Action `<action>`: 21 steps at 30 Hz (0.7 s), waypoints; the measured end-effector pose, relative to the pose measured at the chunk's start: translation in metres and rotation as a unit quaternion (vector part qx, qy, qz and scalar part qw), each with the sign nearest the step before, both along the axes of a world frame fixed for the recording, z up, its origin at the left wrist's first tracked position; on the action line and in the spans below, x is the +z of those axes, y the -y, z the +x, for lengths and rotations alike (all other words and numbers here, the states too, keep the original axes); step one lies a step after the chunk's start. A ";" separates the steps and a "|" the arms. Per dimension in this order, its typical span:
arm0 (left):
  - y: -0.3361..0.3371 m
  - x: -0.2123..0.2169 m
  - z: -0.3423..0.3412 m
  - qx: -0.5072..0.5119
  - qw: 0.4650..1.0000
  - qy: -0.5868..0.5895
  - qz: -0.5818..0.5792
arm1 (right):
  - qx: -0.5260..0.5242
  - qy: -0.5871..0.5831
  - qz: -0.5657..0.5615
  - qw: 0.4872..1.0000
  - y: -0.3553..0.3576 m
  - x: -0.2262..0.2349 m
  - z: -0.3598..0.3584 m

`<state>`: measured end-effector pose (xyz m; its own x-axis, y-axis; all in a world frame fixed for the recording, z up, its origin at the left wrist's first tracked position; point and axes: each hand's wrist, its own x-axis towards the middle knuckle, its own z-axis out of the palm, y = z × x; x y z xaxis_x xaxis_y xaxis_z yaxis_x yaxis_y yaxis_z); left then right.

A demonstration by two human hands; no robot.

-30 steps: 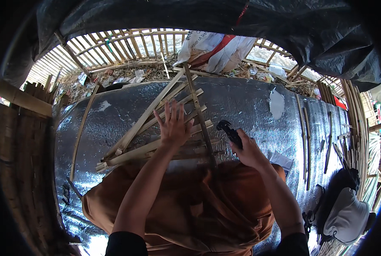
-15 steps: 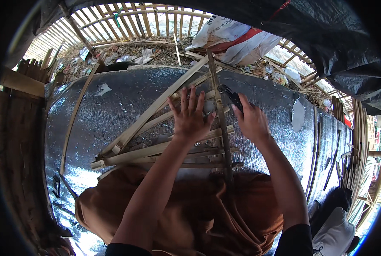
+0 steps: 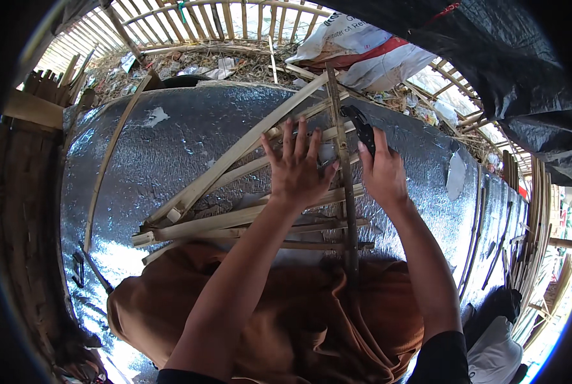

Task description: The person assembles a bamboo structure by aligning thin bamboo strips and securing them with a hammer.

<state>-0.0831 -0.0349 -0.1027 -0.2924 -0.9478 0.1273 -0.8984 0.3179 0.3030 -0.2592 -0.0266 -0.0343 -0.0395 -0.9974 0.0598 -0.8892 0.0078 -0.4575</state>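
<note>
My left hand (image 3: pixel 298 165) lies spread with fingers stretched over several pale split bamboo strips (image 3: pixel 234 153), its thumb beside a darker upright stick (image 3: pixel 346 169) that crosses them. Gripped in my right hand (image 3: pixel 385 174), just right of that stick, is a slim black hand tool (image 3: pixel 361 130); its exact kind is hard to make out. The tool's head points up and left, close to the stick. Fanned out from the lower left, the strips pass under the stick and rest on a silvery foil-faced sheet (image 3: pixel 170 153). My left palm hides part of the strips.
Brown cloth (image 3: pixel 247 313) covers my lap at the sheet's near edge. A white and red sack (image 3: pixel 369 57) lies at the back among litter. Bamboo slats (image 3: pixel 234 22) fence the far side. Thin sticks (image 3: pixel 475 224) lie at the right, and black plastic (image 3: pixel 510 64) hangs above.
The whole view has shifted slightly, moving both hands and the strips a little rightward. The black tool stands slightly higher and more upright beside the stick. My left hand stays spread over the strips.
</note>
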 end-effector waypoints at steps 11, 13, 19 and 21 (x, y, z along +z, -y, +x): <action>-0.002 0.000 -0.001 0.000 1.000 -0.008 -0.014 | 0.026 -0.098 0.030 0.994 -0.004 -0.007 -0.009; -0.001 0.000 0.001 0.003 1.000 -0.010 -0.010 | 0.033 -0.094 0.026 0.995 -0.003 -0.006 -0.007; -0.002 0.000 -0.001 -0.005 1.000 0.011 0.001 | 0.022 0.002 -0.064 0.998 -0.016 -0.013 -0.016; -0.002 -0.001 0.000 -0.001 1.000 0.008 0.002 | 0.059 -0.089 0.007 0.994 -0.007 -0.013 -0.016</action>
